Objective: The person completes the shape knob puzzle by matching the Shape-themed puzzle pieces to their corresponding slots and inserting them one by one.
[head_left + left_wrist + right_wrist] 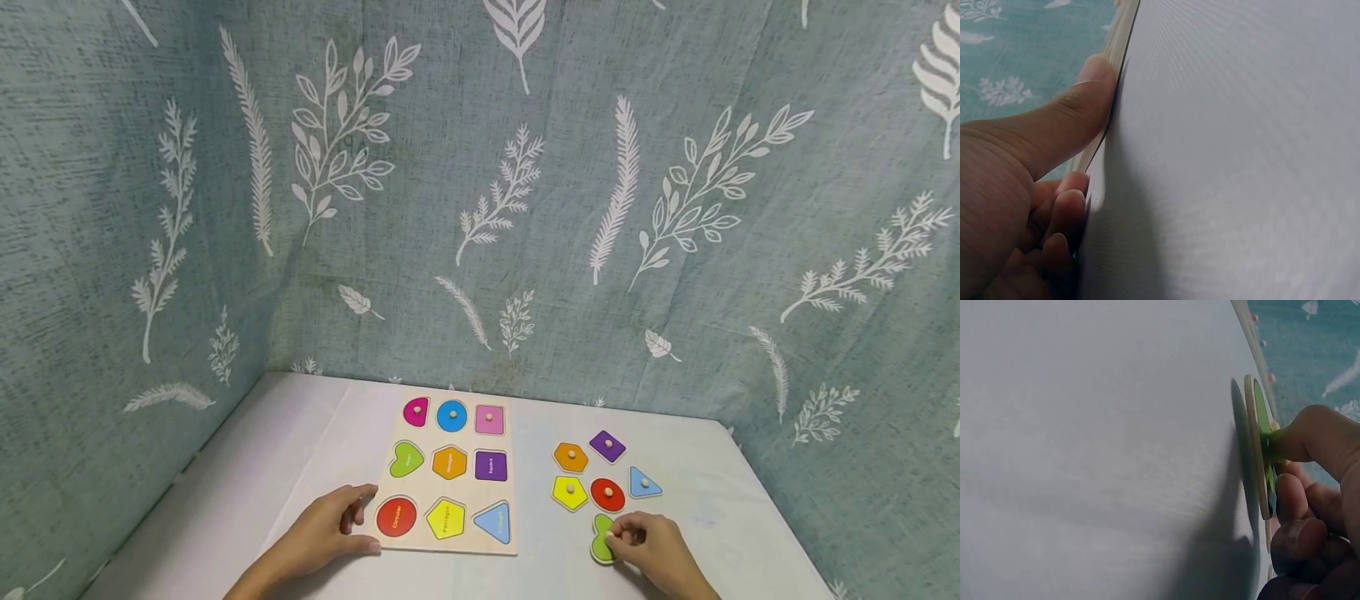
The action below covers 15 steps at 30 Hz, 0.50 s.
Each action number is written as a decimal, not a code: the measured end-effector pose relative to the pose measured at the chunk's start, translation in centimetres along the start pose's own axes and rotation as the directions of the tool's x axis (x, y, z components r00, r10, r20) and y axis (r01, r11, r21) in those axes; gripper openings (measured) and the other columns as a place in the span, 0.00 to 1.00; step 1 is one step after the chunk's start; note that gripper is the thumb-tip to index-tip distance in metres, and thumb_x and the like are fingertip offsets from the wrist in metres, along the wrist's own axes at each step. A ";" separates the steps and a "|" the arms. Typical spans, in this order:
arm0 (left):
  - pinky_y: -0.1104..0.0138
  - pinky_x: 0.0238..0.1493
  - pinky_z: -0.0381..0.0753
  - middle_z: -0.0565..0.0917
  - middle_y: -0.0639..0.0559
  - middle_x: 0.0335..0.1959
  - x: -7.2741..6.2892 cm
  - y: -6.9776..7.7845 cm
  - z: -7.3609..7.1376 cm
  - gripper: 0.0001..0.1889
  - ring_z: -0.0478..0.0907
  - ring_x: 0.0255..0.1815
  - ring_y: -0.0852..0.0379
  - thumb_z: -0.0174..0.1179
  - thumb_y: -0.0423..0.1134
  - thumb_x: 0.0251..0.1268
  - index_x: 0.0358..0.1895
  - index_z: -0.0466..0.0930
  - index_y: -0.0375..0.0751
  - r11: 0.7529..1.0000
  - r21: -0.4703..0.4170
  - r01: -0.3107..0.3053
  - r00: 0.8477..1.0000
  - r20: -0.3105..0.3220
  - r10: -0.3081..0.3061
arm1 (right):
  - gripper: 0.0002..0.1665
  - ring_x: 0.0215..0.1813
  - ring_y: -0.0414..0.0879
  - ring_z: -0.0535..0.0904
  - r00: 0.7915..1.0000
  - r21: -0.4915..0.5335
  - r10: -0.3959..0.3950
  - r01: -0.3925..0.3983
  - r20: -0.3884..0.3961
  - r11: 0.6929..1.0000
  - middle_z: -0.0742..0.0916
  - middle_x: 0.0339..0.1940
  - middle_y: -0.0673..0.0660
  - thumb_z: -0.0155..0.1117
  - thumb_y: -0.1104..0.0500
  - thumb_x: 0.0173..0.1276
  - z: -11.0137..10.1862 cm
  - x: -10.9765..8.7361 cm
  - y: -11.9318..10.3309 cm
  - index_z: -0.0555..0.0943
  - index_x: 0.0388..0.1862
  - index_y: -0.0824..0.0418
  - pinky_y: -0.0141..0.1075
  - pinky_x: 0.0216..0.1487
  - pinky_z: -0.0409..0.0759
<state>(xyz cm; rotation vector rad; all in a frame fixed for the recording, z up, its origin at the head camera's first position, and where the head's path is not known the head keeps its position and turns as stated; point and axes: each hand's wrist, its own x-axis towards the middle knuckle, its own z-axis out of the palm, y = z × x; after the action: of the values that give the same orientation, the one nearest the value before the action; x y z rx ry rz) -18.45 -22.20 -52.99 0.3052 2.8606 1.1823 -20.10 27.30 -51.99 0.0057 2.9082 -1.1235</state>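
Observation:
A wooden shape-puzzle board [461, 547] lies on the white table. At its left edge, my left hand [322, 529] rests with thumb and index finger spread apart. The left wrist view shows the thumb [1079, 112] against the board's edge [1099, 144]. To the right of the board, my right hand [656, 546] pinches a green heart puzzle piece [600, 546] by its knob. From the right wrist view, the heart piece [1254, 444] is tilted just above the cloth, its shadow beside it. The board's upper row has a magenta semicircle piece [411, 414], blue round piece [446, 422] and pink square piece [498, 426] seated.
Loose knobbed pieces lie beyond my right hand: orange hexagon [563, 457], purple square [600, 454], yellow pentagon [562, 497], red round piece [603, 504] and light-blue triangle [637, 487]. A leaf-patterned curtain [555, 333] stands behind and at both sides of the table [300, 433].

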 end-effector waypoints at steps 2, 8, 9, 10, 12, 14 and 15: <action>0.69 0.31 0.69 0.72 0.57 0.31 0.0 0.0 0.0 0.45 0.67 0.30 0.64 0.84 0.51 0.39 0.63 0.78 0.31 1.000 -0.002 -0.006 1.000 -0.001 0.006 | 0.08 0.31 0.45 0.73 1.000 0.001 -0.014 0.014 0.011 1.000 0.79 0.23 0.49 0.79 0.62 0.59 -0.1 0.1 0.1 0.85 0.31 0.60 0.30 0.30 0.71; 0.69 0.31 0.69 0.72 0.57 0.31 0.1 0.0 0.1 0.45 0.67 0.30 0.63 0.85 0.51 0.38 0.63 0.78 0.32 1.000 -0.002 0.001 1.000 0.000 -0.001 | 0.08 0.31 0.45 0.73 0.999 0.004 -0.020 0.020 0.028 1.000 0.79 0.23 0.49 0.79 0.60 0.59 -0.1 0.1 0.5 0.86 0.32 0.60 0.30 0.30 0.71; 0.69 0.31 0.69 0.72 0.57 0.31 0.1 0.1 0.1 0.45 0.67 0.30 0.63 0.85 0.50 0.38 0.63 0.78 0.32 1.000 0.000 0.005 1.000 -0.001 -0.005 | 0.08 0.31 0.44 0.73 1.000 0.004 -0.015 0.014 0.025 1.000 0.79 0.23 0.49 0.79 0.60 0.59 0.0 0.1 0.5 0.87 0.32 0.60 0.30 0.30 0.71; 0.69 0.31 0.69 0.72 0.57 0.31 0.1 0.1 0.1 0.45 0.68 0.30 0.63 0.85 0.50 0.38 0.63 0.78 0.32 1.000 0.000 0.010 1.000 -0.002 -0.010 | 0.08 0.31 0.45 0.73 1.000 0.004 -0.009 0.009 0.019 1.000 0.79 0.23 0.49 0.80 0.59 0.59 0.0 0.1 0.5 0.87 0.32 0.59 0.30 0.30 0.71; 0.70 0.31 0.69 0.72 0.57 0.31 0.1 0.2 0.1 0.45 0.68 0.30 0.62 0.85 0.50 0.38 0.63 0.78 0.32 1.000 0.001 0.026 1.000 -0.006 -0.026 | 0.09 0.31 0.44 0.73 1.000 0.001 -0.002 0.002 0.007 1.000 0.79 0.23 0.49 0.80 0.59 0.58 0.0 0.2 0.5 0.87 0.32 0.59 0.30 0.30 0.71; 0.70 0.31 0.69 0.72 0.57 0.31 0.1 0.3 0.1 0.46 0.68 0.30 0.61 0.85 0.50 0.37 0.63 0.78 0.33 0.999 0.002 0.040 0.999 -0.010 -0.040 | 0.08 0.31 0.44 0.73 1.000 0.000 -0.004 0.004 -0.002 1.000 0.79 0.23 0.48 0.81 0.59 0.58 0.1 0.2 0.5 0.87 0.32 0.59 0.30 0.30 0.71; 0.70 0.31 0.70 0.72 0.57 0.31 0.2 0.4 0.1 0.46 0.68 0.30 0.61 0.85 0.50 0.37 0.63 0.78 0.33 0.999 0.001 0.047 0.999 -0.011 -0.047 | 0.08 0.31 0.44 0.73 1.000 -0.001 -0.006 0.006 -0.005 1.000 0.79 0.23 0.48 0.81 0.60 0.58 0.1 0.2 0.5 0.87 0.32 0.59 0.30 0.30 0.71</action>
<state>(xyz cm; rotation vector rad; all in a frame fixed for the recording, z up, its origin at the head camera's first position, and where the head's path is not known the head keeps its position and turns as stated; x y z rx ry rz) -18.53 -21.82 -52.81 0.2306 2.8610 1.1773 -20.30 27.61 -52.45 -0.0011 2.9146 -1.1252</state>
